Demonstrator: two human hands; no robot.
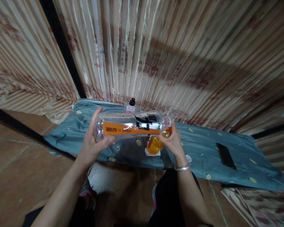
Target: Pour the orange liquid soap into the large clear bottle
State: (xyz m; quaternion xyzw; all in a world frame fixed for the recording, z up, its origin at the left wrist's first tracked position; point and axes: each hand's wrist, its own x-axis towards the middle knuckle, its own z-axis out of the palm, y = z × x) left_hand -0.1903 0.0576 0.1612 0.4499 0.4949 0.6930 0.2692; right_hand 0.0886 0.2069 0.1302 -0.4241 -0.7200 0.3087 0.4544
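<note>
A large clear plastic bottle (132, 124) with an orange and black label lies level in the air, its mouth toward the right. My left hand (92, 143) is wrapped round its base end. At the neck end, my right hand (172, 138) has its fingers closed; it wears a silver bangle at the wrist. Just below the neck, a container of orange-yellow liquid (155, 145) stands on a white piece of paper (147, 152). Its upper part is partly hidden by my right hand. The large bottle looks empty.
A teal patterned cloth (196, 157) covers the narrow table. Behind the large bottle stands a small bottle with a black cap (132, 102). A black phone (226, 156) lies at the right. Dark poles (61, 47) and a striped curtain (137, 56) surround the table.
</note>
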